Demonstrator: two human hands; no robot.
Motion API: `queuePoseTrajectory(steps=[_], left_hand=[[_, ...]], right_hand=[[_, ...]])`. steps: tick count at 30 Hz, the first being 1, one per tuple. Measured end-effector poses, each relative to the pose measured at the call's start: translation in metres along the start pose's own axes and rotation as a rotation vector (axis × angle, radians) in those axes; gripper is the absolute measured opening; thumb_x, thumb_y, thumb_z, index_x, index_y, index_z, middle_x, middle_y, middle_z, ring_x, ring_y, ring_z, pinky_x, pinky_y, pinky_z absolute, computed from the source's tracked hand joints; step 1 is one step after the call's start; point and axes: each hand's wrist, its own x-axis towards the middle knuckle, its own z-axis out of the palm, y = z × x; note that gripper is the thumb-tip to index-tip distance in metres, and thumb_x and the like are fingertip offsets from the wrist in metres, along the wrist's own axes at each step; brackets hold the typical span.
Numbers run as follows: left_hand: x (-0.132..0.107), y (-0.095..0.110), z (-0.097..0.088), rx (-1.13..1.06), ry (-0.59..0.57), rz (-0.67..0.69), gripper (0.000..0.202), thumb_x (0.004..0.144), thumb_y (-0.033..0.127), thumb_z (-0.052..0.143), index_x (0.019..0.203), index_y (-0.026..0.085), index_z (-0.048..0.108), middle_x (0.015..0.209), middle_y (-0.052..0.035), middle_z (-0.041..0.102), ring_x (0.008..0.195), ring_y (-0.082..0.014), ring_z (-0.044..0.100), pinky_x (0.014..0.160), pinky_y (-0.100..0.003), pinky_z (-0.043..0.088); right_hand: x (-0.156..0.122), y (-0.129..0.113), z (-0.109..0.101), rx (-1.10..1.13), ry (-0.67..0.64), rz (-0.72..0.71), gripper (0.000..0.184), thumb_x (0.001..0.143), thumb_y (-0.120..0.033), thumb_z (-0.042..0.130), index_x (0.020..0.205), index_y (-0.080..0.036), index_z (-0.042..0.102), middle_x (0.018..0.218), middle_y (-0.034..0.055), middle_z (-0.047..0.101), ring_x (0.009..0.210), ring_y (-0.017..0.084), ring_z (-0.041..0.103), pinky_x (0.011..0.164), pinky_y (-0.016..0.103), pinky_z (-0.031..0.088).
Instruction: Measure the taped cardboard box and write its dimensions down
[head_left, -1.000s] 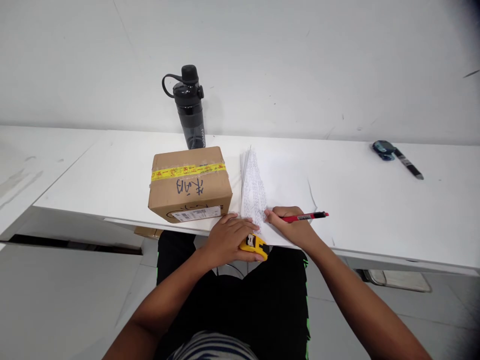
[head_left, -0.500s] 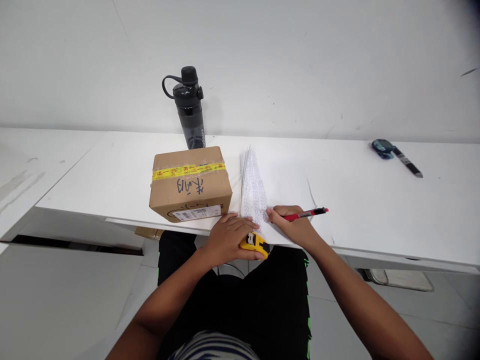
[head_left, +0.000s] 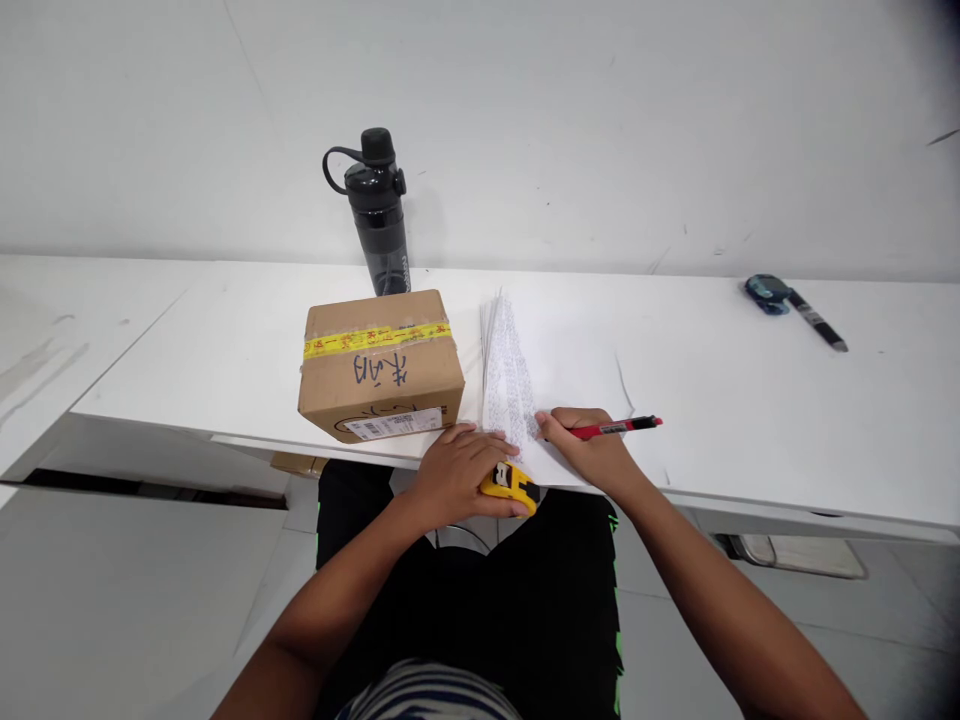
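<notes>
My left hand (head_left: 457,472) rests at the near edge of the white table (head_left: 225,350), its fingers closed round a small yellow and black tool (head_left: 510,484). Its fingertips press on the bottom of a printed paper sheet (head_left: 507,372). My right hand (head_left: 589,448) grips a red pen (head_left: 615,427) in a writing hold, tip against the paper's lower right part. A brown cardboard box (head_left: 379,365) sealed with yellow tape and bearing blue handwriting sits just left of the paper, beside my left hand.
A black water bottle (head_left: 379,210) stands behind the box near the wall. A blue device with a dark strap (head_left: 791,305) lies at the far right of the table. My lap in dark clothing is below the table edge.
My right hand and the red pen have shifted slightly up the paper. The left hand stays put on the yellow tool.
</notes>
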Motion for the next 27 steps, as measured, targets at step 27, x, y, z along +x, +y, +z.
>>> queuePoseTrajectory(steps=[27], left_hand=[[0.0007, 0.0060, -0.0059, -0.030, -0.022, -0.050, 0.060, 0.073, 0.065, 0.067, 0.116, 0.024, 0.061, 0.122, -0.0039, 0.069, 0.122, -0.0224, 0.058, 0.111, -0.038, 0.030]], right_hand=[[0.0016, 0.0015, 0.0006, 0.042, 0.031, 0.039, 0.047, 0.089, -0.053, 0.049, 0.057, -0.020, 0.059, 0.055, 0.0007, 0.056, 0.058, 0.016, 0.051, 0.058, 0.030, 0.040]])
